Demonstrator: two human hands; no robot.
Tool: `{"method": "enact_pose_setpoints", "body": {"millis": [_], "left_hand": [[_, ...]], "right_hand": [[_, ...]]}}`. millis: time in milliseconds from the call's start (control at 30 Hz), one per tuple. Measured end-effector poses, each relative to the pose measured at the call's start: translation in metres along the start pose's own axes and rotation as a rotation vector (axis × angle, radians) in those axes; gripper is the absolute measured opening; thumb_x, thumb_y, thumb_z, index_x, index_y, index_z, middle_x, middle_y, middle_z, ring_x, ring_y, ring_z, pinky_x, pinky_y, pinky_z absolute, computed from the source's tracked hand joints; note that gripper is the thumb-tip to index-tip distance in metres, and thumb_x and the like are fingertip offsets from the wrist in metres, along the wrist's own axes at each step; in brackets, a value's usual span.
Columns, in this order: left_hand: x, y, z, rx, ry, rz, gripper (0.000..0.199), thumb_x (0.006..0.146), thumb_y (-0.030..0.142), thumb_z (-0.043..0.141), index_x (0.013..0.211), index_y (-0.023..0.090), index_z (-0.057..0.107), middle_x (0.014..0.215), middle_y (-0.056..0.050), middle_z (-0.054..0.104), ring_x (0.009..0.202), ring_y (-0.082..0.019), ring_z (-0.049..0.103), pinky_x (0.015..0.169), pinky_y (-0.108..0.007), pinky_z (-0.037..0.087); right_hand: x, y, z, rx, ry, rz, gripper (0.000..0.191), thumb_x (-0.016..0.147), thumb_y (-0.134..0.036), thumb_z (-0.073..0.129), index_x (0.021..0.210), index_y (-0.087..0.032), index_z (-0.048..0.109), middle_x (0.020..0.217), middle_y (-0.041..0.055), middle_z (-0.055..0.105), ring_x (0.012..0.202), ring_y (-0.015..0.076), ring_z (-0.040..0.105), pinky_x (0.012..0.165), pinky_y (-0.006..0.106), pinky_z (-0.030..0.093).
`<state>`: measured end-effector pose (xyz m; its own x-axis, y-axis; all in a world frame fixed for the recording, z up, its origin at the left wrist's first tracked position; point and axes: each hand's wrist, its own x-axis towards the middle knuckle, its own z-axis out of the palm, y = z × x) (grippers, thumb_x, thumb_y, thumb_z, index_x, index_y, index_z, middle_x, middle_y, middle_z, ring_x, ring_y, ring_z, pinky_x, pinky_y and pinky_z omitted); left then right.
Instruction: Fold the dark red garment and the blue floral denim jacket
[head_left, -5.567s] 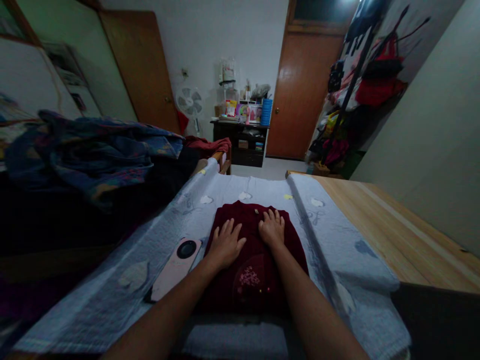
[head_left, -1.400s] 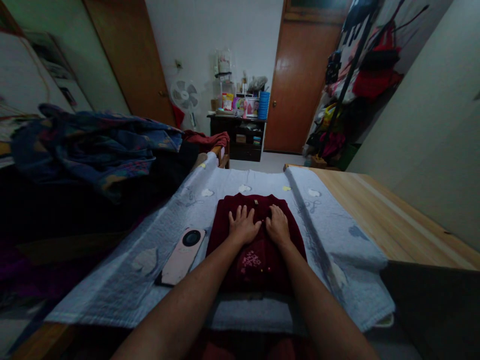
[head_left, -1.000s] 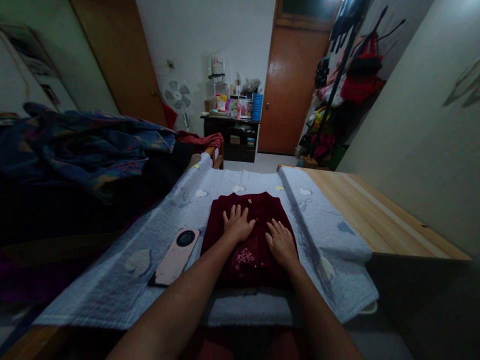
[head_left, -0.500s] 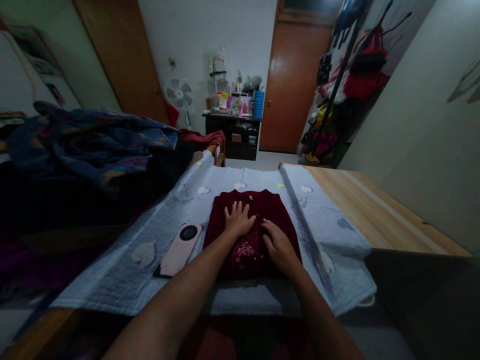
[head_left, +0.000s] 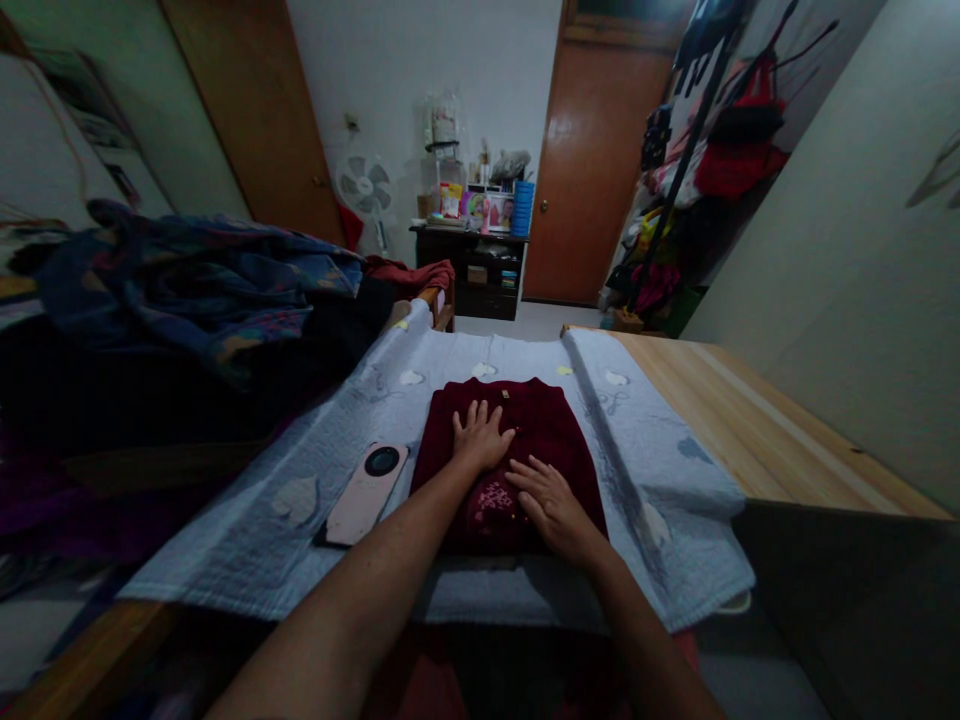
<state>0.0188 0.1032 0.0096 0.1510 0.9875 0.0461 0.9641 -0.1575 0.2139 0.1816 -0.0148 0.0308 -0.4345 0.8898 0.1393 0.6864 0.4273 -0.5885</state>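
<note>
A dark red garment (head_left: 566,440), folded into a neat block with a small label at its neck and a pink embroidered pattern, lies on a pale blue quilted cloth (head_left: 480,595). My left hand (head_left: 480,438) rests flat on its upper left part, fingers spread. Lower down and to the right, my right hand (head_left: 551,502) lies on the front of the garment beside the embroidery, its fingers stretched out. Neither hand grips anything. A pink phone (head_left: 364,497) with a round black camera ring lies left of the garment, close to my left forearm.
Piled clothes (head_left: 202,290) fill the left side. A bare wooden board (head_left: 720,410) shows at the right, beside the wall. Farther back stand a fan (head_left: 366,185), a dark cabinet (head_left: 484,285), a wooden door (head_left: 585,170) and hanging bags (head_left: 742,150).
My right hand has shifted left and slightly down across the garment, and its fingers lie flatter. The left hand stays on the same spot. The whole view has shifted slightly.
</note>
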Motion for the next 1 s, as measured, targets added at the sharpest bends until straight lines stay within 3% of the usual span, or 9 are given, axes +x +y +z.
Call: {"method": "enact_pose_setpoints", "body": {"millis": [167, 267, 367, 433, 500, 567, 733, 1000], "left_hand": [[-0.001, 0.000, -0.001, 0.004, 0.006, 0.010, 0.068, 0.093, 0.060, 0.026, 0.150, 0.023, 0.033, 0.160, -0.012, 0.024, 0.148, -0.031, 0.013, 0.115, -0.062, 0.010], [-0.001, 0.000, -0.002, -0.005, -0.008, 0.005, 0.067, 0.093, 0.059, 0.027, 0.150, 0.023, 0.032, 0.160, -0.011, 0.024, 0.149, -0.031, 0.012, 0.115, -0.062, 0.010], [-0.002, 0.000, -0.001, -0.002, 0.021, 0.010, 0.067, 0.093, 0.059, 0.029, 0.150, 0.023, 0.033, 0.159, -0.012, 0.025, 0.148, -0.031, 0.014, 0.115, -0.062, 0.010], [-0.002, 0.000, 0.000, 0.002, 0.046, 0.016, 0.067, 0.093, 0.060, 0.029, 0.149, 0.024, 0.034, 0.159, -0.012, 0.026, 0.148, -0.031, 0.015, 0.115, -0.061, 0.011], [-0.002, 0.000, 0.001, 0.003, 0.056, 0.016, 0.067, 0.093, 0.060, 0.029, 0.149, 0.024, 0.035, 0.159, -0.012, 0.027, 0.148, -0.031, 0.015, 0.115, -0.061, 0.011], [-0.002, -0.001, 0.002, 0.002, 0.061, 0.014, 0.067, 0.093, 0.061, 0.029, 0.148, 0.024, 0.035, 0.159, -0.012, 0.028, 0.148, -0.030, 0.015, 0.115, -0.061, 0.012], [-0.003, -0.001, 0.003, 0.002, 0.072, 0.008, 0.066, 0.093, 0.060, 0.028, 0.148, 0.025, 0.036, 0.158, -0.011, 0.028, 0.148, -0.030, 0.016, 0.116, -0.060, 0.012], [-0.001, -0.001, 0.006, 0.019, 0.078, 0.004, 0.066, 0.093, 0.059, 0.030, 0.148, 0.024, 0.036, 0.158, -0.011, 0.029, 0.148, -0.030, 0.016, 0.116, -0.060, 0.012]], "right_hand": [[-0.010, -0.001, -0.005, 0.111, -0.012, 0.005, 0.041, 0.099, -0.038, 0.036, 0.129, -0.029, 0.061, 0.145, 0.0018, 0.050, 0.145, 0.0233, 0.025, 0.118, 0.054, 0.018], [-0.016, -0.002, -0.012, 0.227, -0.027, 0.025, 0.039, 0.098, -0.041, 0.039, 0.123, -0.028, 0.066, 0.141, 0.0026, 0.055, 0.145, 0.0236, 0.026, 0.117, 0.052, 0.023], [-0.018, 0.000, -0.020, 0.369, -0.012, 0.033, 0.038, 0.098, -0.043, 0.039, 0.106, -0.026, 0.072, 0.131, 0.0042, 0.063, 0.141, 0.0239, 0.034, 0.115, 0.048, 0.029], [-0.014, 0.007, -0.021, 0.383, 0.072, 0.059, 0.038, 0.098, -0.042, 0.039, 0.108, -0.025, 0.071, 0.129, 0.0053, 0.064, 0.136, 0.0232, 0.043, 0.113, 0.045, 0.033], [-0.007, 0.016, -0.018, 0.270, 0.179, 0.103, 0.038, 0.097, -0.039, 0.040, 0.121, -0.024, 0.065, 0.137, 0.0066, 0.059, 0.135, 0.0227, 0.045, 0.114, 0.045, 0.031], [0.005, 0.028, -0.012, 0.077, 0.218, 0.145, 0.043, 0.095, -0.036, 0.042, 0.133, -0.022, 0.057, 0.145, 0.0081, 0.050, 0.140, 0.0237, 0.037, 0.117, 0.048, 0.026], [0.038, 0.049, -0.001, -0.247, 0.109, 0.234, 0.049, 0.099, -0.037, 0.035, 0.143, -0.020, 0.045, 0.153, 0.0087, 0.039, 0.144, 0.0258, 0.028, 0.116, 0.051, 0.023], [0.088, 0.071, -0.008, -0.384, 0.087, 0.251, 0.055, 0.099, -0.046, 0.035, 0.148, -0.020, 0.038, 0.158, 0.0073, 0.029, 0.147, 0.0256, 0.019, 0.117, 0.050, 0.017]]}}
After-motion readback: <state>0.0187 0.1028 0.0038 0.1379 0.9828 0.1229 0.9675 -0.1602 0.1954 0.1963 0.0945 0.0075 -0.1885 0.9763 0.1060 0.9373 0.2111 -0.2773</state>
